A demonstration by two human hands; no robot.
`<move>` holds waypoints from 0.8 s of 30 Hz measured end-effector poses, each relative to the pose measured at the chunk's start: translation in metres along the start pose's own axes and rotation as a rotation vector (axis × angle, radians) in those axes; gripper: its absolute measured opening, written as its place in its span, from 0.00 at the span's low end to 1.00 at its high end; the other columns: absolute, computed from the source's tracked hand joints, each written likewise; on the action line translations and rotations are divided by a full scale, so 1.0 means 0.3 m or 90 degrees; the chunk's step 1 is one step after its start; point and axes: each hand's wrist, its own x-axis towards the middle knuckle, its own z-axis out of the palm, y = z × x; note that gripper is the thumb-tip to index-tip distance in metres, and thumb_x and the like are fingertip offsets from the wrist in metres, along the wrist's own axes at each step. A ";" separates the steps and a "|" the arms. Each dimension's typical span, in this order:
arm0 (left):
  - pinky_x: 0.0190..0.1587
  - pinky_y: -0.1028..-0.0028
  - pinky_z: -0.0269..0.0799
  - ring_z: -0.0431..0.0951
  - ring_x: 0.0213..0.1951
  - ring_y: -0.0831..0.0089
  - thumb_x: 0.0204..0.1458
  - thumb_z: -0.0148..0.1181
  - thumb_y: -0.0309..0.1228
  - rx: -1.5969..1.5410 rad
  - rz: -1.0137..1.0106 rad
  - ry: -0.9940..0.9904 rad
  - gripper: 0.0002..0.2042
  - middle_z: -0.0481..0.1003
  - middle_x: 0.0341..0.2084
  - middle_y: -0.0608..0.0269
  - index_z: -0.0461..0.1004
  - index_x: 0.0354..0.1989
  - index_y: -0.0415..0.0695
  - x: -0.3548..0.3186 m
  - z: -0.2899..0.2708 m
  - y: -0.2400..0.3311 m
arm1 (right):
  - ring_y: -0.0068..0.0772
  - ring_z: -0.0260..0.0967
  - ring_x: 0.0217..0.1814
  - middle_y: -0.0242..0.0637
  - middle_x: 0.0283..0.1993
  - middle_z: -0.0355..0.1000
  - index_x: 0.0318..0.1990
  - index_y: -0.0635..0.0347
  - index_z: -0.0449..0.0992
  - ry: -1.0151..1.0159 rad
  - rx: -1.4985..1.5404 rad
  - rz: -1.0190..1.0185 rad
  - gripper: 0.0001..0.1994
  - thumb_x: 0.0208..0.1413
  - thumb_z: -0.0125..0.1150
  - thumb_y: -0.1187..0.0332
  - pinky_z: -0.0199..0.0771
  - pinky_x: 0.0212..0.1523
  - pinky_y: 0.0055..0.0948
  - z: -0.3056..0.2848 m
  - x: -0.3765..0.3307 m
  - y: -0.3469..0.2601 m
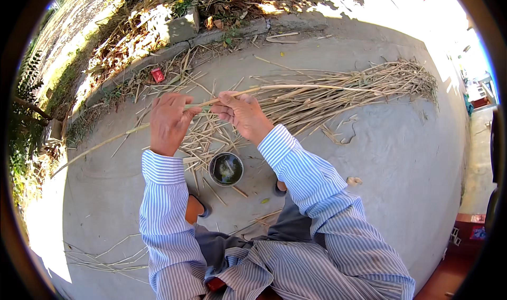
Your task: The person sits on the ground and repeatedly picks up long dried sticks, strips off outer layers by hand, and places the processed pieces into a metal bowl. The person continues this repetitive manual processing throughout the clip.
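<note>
A long, dry, straw-coloured stalk (322, 87) runs slantwise across the space before me, its thinner-looking left part reaching low toward the left. My left hand (170, 121) is closed around it, thumb toward the right hand. A short way to the right, my right hand (242, 114) pinches the same stalk between thumb and fingers. Behind and right of my hands lies a heap of long dry stalks (327, 102) with bushy far-right ends. Short cut pieces of stalk (203, 144) are scattered under my hands. Nearer to me stands a round bowl (226, 185) of dark liquid with something pale in it.
My feet (202, 209) flank the bowl on the grey concrete floor (401, 162). A stone kerb (182, 28) with dry leaves borders the far left. A red packet (158, 75) lies near it. Thin twigs (108, 261) lie at lower left, a pale lump (354, 181) at right.
</note>
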 end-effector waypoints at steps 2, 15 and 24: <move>0.37 0.65 0.62 0.71 0.29 0.65 0.46 0.64 0.34 0.033 0.041 -0.083 0.07 0.73 0.23 0.64 0.75 0.27 0.45 -0.005 0.006 -0.015 | 0.28 0.73 0.43 0.37 0.42 0.75 0.45 0.61 0.72 -0.002 0.031 -0.002 0.12 0.58 0.59 0.65 0.74 0.41 0.23 -0.012 0.009 -0.001; 0.41 0.64 0.61 0.74 0.35 0.64 0.46 0.62 0.36 0.188 0.040 -0.046 0.12 0.77 0.29 0.62 0.75 0.35 0.43 -0.045 -0.135 -0.121 | 0.26 0.74 0.40 0.37 0.39 0.76 0.44 0.63 0.74 0.130 -0.096 -0.172 0.14 0.57 0.61 0.61 0.72 0.36 0.20 -0.119 -0.046 -0.161; 0.37 0.66 0.64 0.75 0.32 0.65 0.45 0.64 0.35 0.034 0.082 -0.009 0.11 0.77 0.28 0.62 0.76 0.33 0.43 -0.068 0.034 -0.041 | 0.26 0.75 0.30 0.40 0.32 0.75 0.42 0.70 0.71 0.177 -0.126 -0.246 0.21 0.54 0.64 0.58 0.70 0.26 0.19 -0.065 -0.056 -0.167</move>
